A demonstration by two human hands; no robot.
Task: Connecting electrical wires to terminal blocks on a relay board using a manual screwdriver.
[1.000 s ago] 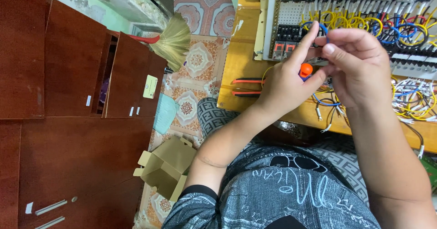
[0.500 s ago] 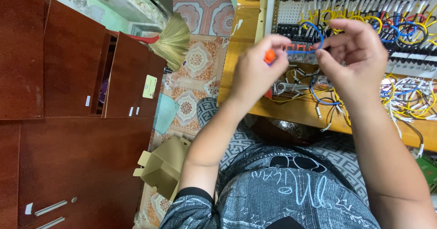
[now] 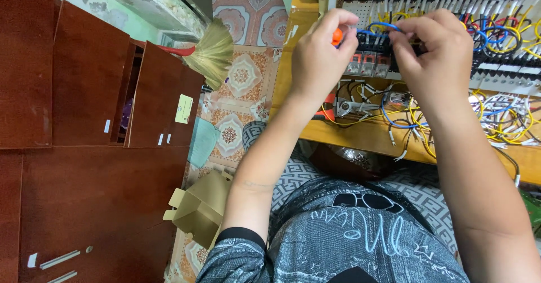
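A person in a patterned grey shirt (image 3: 344, 243) works at a wiring panel (image 3: 496, 46) propped on a wooden counter (image 3: 360, 139). The left hand (image 3: 318, 63) is closed around a small screwdriver with an orange handle (image 3: 337, 36), its tip pointed at a row of terminals (image 3: 369, 63) on the panel. The right hand (image 3: 437, 52) is just beside it, fingers pinched on a blue wire (image 3: 375, 28) that loops between the two hands above the terminals. Yellow, blue and white wires (image 3: 507, 125) spill loose over the counter below, near a pair of pliers (image 3: 344, 107). To the left, a straw broom (image 3: 211, 52) leans by dark red cabinets (image 3: 84, 91), and a folded cardboard box (image 3: 200, 207) lies on the tiled floor (image 3: 242, 74).
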